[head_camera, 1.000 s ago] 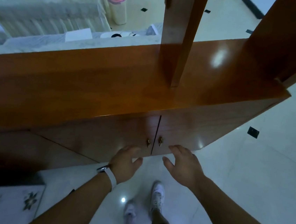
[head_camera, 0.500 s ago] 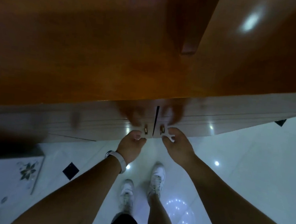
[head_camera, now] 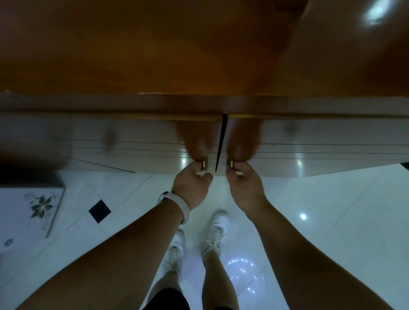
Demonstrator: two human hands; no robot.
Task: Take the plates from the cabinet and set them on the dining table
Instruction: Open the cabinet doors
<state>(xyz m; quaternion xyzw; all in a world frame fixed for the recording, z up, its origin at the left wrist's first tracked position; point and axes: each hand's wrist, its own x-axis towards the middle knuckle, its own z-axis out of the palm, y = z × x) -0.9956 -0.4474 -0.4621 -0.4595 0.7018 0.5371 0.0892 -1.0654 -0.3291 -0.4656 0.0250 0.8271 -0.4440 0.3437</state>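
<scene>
A glossy brown wooden cabinet [head_camera: 159,49] fills the upper half of the view, seen from above. Its two doors meet at a dark gap [head_camera: 222,141] that has widened slightly. My left hand [head_camera: 191,183] pinches the small brass knob [head_camera: 205,165] of the left door. My right hand [head_camera: 244,186] pinches the brass knob [head_camera: 231,164] of the right door. No plates are in view; the inside of the cabinet is hidden.
A white box with a flower print [head_camera: 10,212] stands on the floor at the left, close to the cabinet. The floor is shiny white tile with small black diamonds [head_camera: 100,210]. My feet in white shoes [head_camera: 216,232] stand right in front of the doors.
My head has tilted further down and closer. Both hands went from reaching toward the knobs to pinching them, and the gap between the doors has begun to widen.
</scene>
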